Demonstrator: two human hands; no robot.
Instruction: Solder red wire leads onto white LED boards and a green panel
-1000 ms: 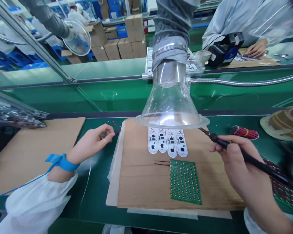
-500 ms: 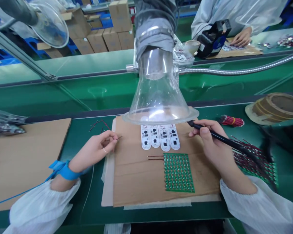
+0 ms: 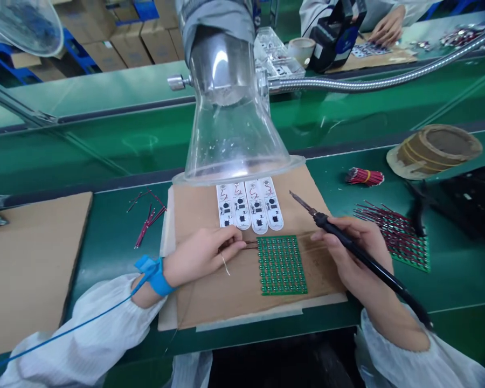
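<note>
My left hand (image 3: 210,253), with a blue wrist strap (image 3: 158,276), reaches over the cardboard, thumb and finger pinched on a thin wire. Its fingertips are beside the left edge of a green circuit board panel (image 3: 283,265), where thin dark red wires (image 3: 250,245) stick out. My right hand (image 3: 358,253) grips a black soldering iron (image 3: 359,250) like a pen. The iron's bare tip points up and left, above the cardboard and apart from the panel. Behind the panel, several white strip boards (image 3: 258,213) lie side by side, their far ends under the clear fume hood (image 3: 234,140).
Loose red wires (image 3: 147,223) lie left of the cardboard mat (image 3: 210,302). At right are a banded wire bundle (image 3: 364,177), a second wired green panel (image 3: 414,253) and a taped round container (image 3: 434,151). A co-worker's hand (image 3: 388,27) is across the bench.
My left hand has moved right from the cardboard's left edge to the wires at the green panel. The soldering iron's tip has come out from behind the hood rim. The camera view has shifted.
</note>
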